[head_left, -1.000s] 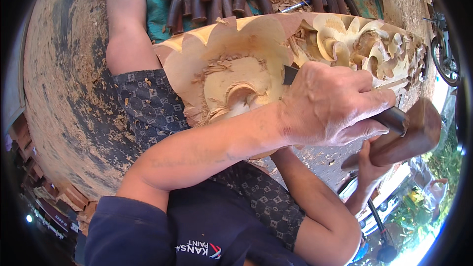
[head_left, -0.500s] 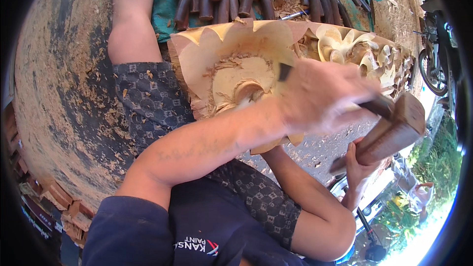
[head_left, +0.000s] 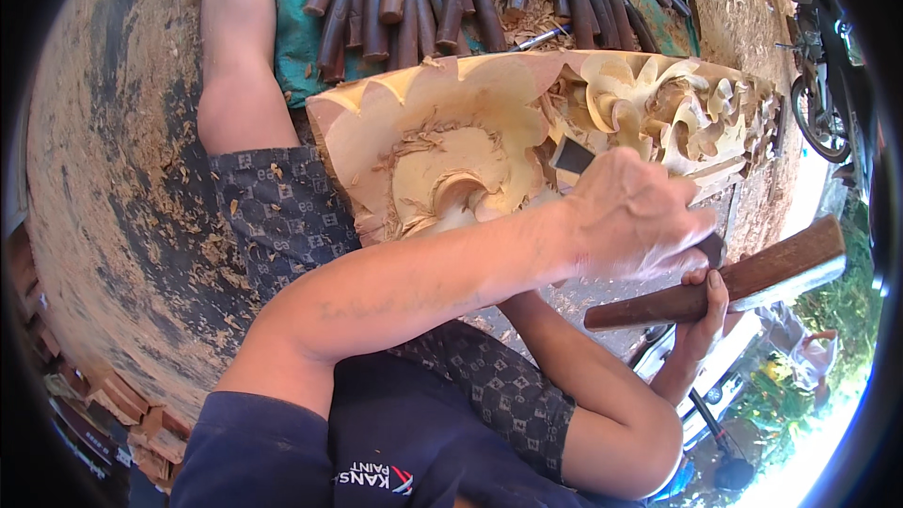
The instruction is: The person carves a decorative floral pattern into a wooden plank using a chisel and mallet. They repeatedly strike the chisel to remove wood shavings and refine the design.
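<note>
Across my lap, the carved wooden panel lies tilted, its scalloped edge toward my knee. My left hand is closed around a chisel, blade on the carving; my right hand grips a wooden mallet just beside it, clear of the panel. Beyond the panel's far edge, spare chisels crowd a green cloth; wood shavings litter the ground at left

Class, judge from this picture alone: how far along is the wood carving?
Done: the far end of the carved panel shows deep, finished-looking scrolls. In hand: the left hand sets a chisel by the rough flower, and the right hand grips a wooden mallet. Left: that flower looks shallow and chip-strewn.
</note>
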A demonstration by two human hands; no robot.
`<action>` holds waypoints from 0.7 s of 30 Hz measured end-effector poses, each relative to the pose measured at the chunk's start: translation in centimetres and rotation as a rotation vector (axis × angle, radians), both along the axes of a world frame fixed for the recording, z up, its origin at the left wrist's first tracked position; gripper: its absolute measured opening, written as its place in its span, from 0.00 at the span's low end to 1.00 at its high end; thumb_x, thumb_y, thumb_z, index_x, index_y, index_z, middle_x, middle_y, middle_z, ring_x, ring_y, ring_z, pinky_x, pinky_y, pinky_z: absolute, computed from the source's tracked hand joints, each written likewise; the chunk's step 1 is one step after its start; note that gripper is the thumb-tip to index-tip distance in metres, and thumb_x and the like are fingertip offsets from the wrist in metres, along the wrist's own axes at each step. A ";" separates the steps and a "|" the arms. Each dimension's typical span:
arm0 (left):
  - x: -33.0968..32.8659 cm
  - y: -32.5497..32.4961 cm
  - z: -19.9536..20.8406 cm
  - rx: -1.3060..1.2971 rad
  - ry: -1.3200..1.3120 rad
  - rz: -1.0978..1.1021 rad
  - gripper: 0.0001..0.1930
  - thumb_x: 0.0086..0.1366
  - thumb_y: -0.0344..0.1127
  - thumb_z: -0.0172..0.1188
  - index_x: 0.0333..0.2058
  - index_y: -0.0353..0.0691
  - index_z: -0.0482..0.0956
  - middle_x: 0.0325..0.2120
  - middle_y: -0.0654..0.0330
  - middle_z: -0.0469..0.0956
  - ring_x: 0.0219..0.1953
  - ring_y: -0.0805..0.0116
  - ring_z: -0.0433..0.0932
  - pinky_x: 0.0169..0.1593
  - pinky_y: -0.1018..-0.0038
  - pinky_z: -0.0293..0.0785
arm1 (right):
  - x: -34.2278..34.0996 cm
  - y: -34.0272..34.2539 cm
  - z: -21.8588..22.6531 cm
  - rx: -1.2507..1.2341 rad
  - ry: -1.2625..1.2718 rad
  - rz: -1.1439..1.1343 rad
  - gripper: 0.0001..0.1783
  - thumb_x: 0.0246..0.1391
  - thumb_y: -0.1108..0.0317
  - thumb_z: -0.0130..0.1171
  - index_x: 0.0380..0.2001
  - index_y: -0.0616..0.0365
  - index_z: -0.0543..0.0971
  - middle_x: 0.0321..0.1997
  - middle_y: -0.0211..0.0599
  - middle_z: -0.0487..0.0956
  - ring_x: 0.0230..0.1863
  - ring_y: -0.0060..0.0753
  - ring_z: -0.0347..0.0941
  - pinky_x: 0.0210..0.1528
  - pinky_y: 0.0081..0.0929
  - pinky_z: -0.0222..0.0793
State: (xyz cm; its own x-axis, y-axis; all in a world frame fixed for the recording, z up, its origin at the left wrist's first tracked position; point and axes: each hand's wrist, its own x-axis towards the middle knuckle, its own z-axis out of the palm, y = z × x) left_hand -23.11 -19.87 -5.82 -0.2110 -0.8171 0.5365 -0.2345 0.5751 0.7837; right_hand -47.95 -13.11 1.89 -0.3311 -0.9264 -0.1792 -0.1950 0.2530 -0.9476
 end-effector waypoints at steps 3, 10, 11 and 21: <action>0.0 -1.4 -0.3 0.021 -0.088 0.050 0.18 0.60 0.54 0.72 0.35 0.47 0.82 0.23 0.63 0.79 0.22 0.62 0.83 0.23 0.65 0.76 | 1.4 -0.4 -0.6 -0.090 0.093 0.065 0.36 0.60 0.74 0.63 0.68 0.69 0.61 0.43 0.43 0.76 0.36 0.30 0.77 0.39 0.32 0.77; 0.3 -2.2 -0.4 0.055 -0.142 0.180 0.18 0.59 0.55 0.72 0.36 0.48 0.83 0.22 0.63 0.78 0.24 0.62 0.83 0.26 0.66 0.76 | 0.6 -1.6 -0.3 -0.065 0.147 0.109 0.34 0.59 0.73 0.64 0.66 0.71 0.64 0.39 0.42 0.77 0.35 0.28 0.77 0.39 0.30 0.76; 0.4 -2.2 -0.3 0.066 -0.149 0.181 0.18 0.59 0.54 0.72 0.36 0.48 0.83 0.22 0.63 0.78 0.24 0.62 0.83 0.26 0.66 0.76 | 0.5 -1.8 -0.1 -0.067 0.158 0.105 0.31 0.59 0.73 0.64 0.63 0.73 0.67 0.37 0.41 0.77 0.34 0.28 0.76 0.39 0.30 0.76; 0.5 -2.8 -0.3 0.113 0.030 0.313 0.17 0.61 0.51 0.72 0.42 0.48 0.84 0.26 0.63 0.80 0.26 0.60 0.83 0.27 0.65 0.76 | -0.5 -2.9 -1.3 0.119 0.831 0.046 0.25 0.52 0.75 0.72 0.52 0.64 0.73 0.40 0.39 0.83 0.40 0.30 0.82 0.45 0.30 0.79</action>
State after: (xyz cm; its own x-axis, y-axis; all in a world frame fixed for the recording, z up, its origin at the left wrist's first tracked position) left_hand -22.58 -22.64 -6.09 0.0744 -0.8944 0.4410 -0.3621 0.3878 0.8476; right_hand -48.43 -16.05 0.64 -0.3609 -0.9326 0.0084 -0.8300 0.3171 -0.4588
